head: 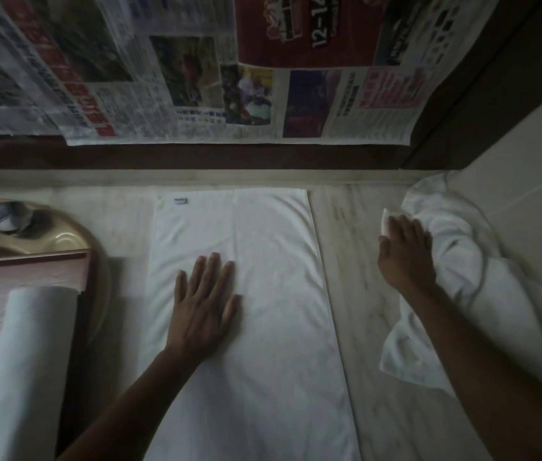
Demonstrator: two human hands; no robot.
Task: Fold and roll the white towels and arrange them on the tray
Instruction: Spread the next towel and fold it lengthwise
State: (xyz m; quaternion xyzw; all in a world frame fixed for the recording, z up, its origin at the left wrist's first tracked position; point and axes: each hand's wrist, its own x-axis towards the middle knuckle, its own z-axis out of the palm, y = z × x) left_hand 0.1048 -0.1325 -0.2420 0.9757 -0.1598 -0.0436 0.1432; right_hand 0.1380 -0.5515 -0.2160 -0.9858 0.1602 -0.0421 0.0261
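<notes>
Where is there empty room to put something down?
The marble strip between the flat towel and the crumpled towels is bare. A narrower gap lies between that towel and the tray. Both ends are crowded.

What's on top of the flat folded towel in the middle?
The left hand rests flat on the folded towel; a small label sits at its far left corner. The counter beneath is covered.

place: domestic-looking room | marble counter — newspaper sheets covering wood-framed wall behind
</notes>
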